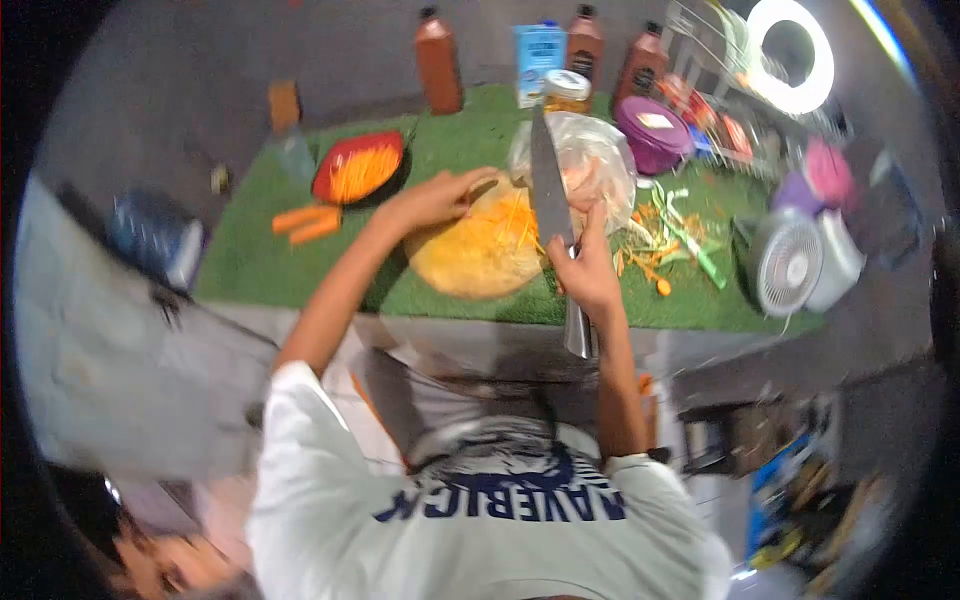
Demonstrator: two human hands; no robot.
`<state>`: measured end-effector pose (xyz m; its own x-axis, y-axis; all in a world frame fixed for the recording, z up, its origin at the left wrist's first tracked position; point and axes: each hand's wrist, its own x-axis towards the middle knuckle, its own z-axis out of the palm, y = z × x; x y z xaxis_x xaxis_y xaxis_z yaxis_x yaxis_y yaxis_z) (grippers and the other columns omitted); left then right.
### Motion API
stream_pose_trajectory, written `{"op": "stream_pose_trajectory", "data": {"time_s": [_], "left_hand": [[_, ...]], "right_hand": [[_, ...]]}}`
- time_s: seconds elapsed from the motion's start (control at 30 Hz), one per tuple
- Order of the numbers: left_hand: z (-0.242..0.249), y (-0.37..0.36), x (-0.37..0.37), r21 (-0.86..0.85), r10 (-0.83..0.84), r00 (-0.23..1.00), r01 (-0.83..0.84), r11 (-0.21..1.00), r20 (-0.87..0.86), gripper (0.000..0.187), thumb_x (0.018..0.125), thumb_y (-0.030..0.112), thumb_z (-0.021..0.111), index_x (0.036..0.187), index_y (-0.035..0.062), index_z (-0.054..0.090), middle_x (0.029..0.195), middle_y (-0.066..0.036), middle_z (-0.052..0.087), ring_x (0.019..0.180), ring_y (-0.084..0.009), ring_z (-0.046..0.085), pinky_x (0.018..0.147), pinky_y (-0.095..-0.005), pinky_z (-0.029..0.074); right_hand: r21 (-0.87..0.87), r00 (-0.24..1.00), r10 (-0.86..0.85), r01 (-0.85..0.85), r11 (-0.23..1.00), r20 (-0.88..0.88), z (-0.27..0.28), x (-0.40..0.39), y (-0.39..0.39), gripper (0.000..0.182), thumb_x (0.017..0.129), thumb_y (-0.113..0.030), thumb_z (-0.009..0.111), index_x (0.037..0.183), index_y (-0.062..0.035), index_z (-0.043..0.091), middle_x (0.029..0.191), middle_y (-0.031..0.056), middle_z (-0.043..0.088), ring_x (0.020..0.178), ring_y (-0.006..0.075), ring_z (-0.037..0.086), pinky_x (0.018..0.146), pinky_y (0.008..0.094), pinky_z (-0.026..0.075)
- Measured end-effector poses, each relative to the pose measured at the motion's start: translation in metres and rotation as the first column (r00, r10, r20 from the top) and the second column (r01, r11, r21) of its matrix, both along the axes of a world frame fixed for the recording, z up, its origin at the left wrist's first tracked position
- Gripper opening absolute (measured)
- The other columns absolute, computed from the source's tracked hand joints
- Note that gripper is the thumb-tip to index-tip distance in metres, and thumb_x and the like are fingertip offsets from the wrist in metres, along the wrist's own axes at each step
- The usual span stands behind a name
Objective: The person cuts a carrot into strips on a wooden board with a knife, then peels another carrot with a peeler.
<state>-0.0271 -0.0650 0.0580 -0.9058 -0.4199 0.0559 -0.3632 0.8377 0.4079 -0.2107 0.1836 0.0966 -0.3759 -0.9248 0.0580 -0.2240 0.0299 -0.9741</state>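
My right hand [588, 272] is wrapped around the handle of a large kitchen knife [545, 170], its wide blade pointing away from me over the right edge of a round wooden cutting board [465, 270]. Thin carrot strips [512, 222] lie on the board near the blade. At the board's far left edge rests my left hand [448, 198], thumb and fingers apart, close to the strips. Beyond the blade, a clear plastic bag [610, 150] holds something pale pink. To the left are a red plate of shredded carrot [366, 172] and carrot pieces [308, 222].
Vegetable scraps [670, 240] and a small white fan [790, 262] are on the green table cover [290, 275], at the right. Along the back stand sauce bottles [437, 62], a blue carton [540, 62], a jar [567, 92] and a purple container [652, 135]. A person's head [165, 560] shows lower left.
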Motion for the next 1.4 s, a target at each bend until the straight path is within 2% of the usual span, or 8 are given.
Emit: {"op": "stream_pose_trajectory", "data": {"time_s": [0.17, 0.27, 0.4, 0.6, 0.83, 0.93, 1.27, 1.4], "left_hand": [[0.028, 0.015, -0.005, 0.074, 0.057, 0.997, -0.061, 0.995, 0.053, 0.084, 0.084, 0.013, 0.071, 0.157, 0.0171, 0.030, 0.087, -0.018, 0.071, 0.080, -0.0270, 0.070, 0.077, -0.0385, 0.055], [0.015, 0.017, -0.004, 0.061, 0.195, 0.979, -0.198, 0.978, 0.051, 0.086, 0.081, 0.013, 0.074, 0.155, 0.0090, 0.031, 0.082, -0.018, 0.072, 0.075, -0.0294, 0.071, 0.074, -0.0384, 0.056], [0.011, 0.025, 0.010, -0.016, 0.424, 0.905, -0.425, 0.905, -0.030, 0.088, 0.077, 0.015, 0.078, 0.152, 0.0020, 0.033, 0.082, -0.017, 0.073, 0.077, -0.0250, 0.073, 0.074, -0.0361, 0.056], [-0.004, 0.046, 0.038, 0.383, 0.474, 0.861, -0.382, 0.842, -0.183, 0.081, 0.083, 0.011, 0.075, 0.153, 0.0062, 0.034, 0.088, -0.010, 0.073, 0.082, -0.0156, 0.069, 0.083, -0.0319, 0.053], [-0.015, 0.036, 0.028, -0.111, 0.081, 0.945, -0.122, 0.986, -0.318, 0.072, 0.090, 0.005, 0.067, 0.154, 0.0168, 0.038, 0.112, -0.013, 0.068, 0.101, -0.0298, 0.062, 0.092, -0.0407, 0.049], [-0.012, 0.040, 0.033, -0.144, 0.207, 0.947, -0.247, 0.958, -0.247, 0.072, 0.090, 0.006, 0.070, 0.154, 0.0169, 0.040, 0.104, -0.014, 0.067, 0.095, -0.0293, 0.062, 0.090, -0.0408, 0.049], [-0.007, 0.076, 0.050, 0.333, 0.522, 0.813, -0.432, 0.838, -0.259, 0.070, 0.091, 0.010, 0.069, 0.153, 0.0093, 0.038, 0.089, -0.008, 0.071, 0.082, -0.0141, 0.065, 0.074, -0.0311, 0.051], [-0.010, 0.081, 0.059, 0.253, 0.453, 0.841, -0.388, 0.886, -0.296, 0.070, 0.091, 0.007, 0.068, 0.153, 0.0090, 0.038, 0.089, -0.004, 0.069, 0.073, -0.0090, 0.059, 0.069, -0.0269, 0.049]], "right_hand": [[-0.495, 0.957, -0.288, 0.237, 0.836, -0.029, -0.059, 0.011, 0.009, 0.048, 0.091, -0.008, 0.058, 0.134, -0.0016, 0.037, 0.087, 0.0241, 0.066, 0.070, 0.0331, 0.066, 0.066, 0.0430, 0.051], [-0.073, 0.979, -0.202, 0.202, 0.977, 0.017, -0.041, 0.013, 0.031, 0.049, 0.090, -0.006, 0.059, 0.134, -0.0020, 0.038, 0.095, 0.0210, 0.069, 0.073, 0.0360, 0.069, 0.068, 0.0457, 0.052], [-0.177, 0.973, -0.213, 0.195, 0.965, -0.091, -0.069, 0.025, 0.009, 0.048, 0.087, -0.003, 0.056, 0.131, -0.0008, 0.037, 0.074, 0.0280, 0.063, 0.077, 0.0478, 0.066, 0.067, 0.0520, 0.049], [-0.321, 0.968, -0.042, -0.041, 0.946, -0.248, -0.054, 0.040, -0.007, 0.042, 0.085, 0.000, 0.057, 0.123, 0.0018, 0.039, 0.071, 0.0318, 0.061, 0.075, 0.0527, 0.064, 0.064, 0.0573, 0.048], [-0.256, 0.941, -0.089, 0.002, 0.967, -0.326, -0.054, 0.042, -0.005, 0.041, 0.085, 0.001, 0.058, 0.121, 0.0029, 0.039, 0.069, 0.0312, 0.061, 0.072, 0.0538, 0.062, 0.062, 0.0578, 0.047], [-0.140, 0.975, 0.010, -0.042, 0.989, -0.220, -0.056, 0.044, 0.002, 0.040, 0.085, 0.000, 0.057, 0.120, 0.0040, 0.039, 0.070, 0.0323, 0.060, 0.073, 0.0534, 0.063, 0.063, 0.0581, 0.047], [-0.276, 0.945, 0.071, -0.165, 0.947, -0.320, -0.041, 0.051, -0.013, 0.040, 0.085, -0.004, 0.057, 0.119, 0.0029, 0.038, 0.074, 0.0322, 0.061, 0.078, 0.0522, 0.064, 0.066, 0.0537, 0.050], [0.009, 0.915, 0.176, -0.185, 0.983, -0.362, -0.034, 0.054, -0.039, 0.042, 0.086, -0.007, 0.059, 0.122, -0.0004, 0.037, 0.076, 0.0301, 0.063, 0.074, 0.0493, 0.065, 0.066, 0.0518, 0.051]]}}
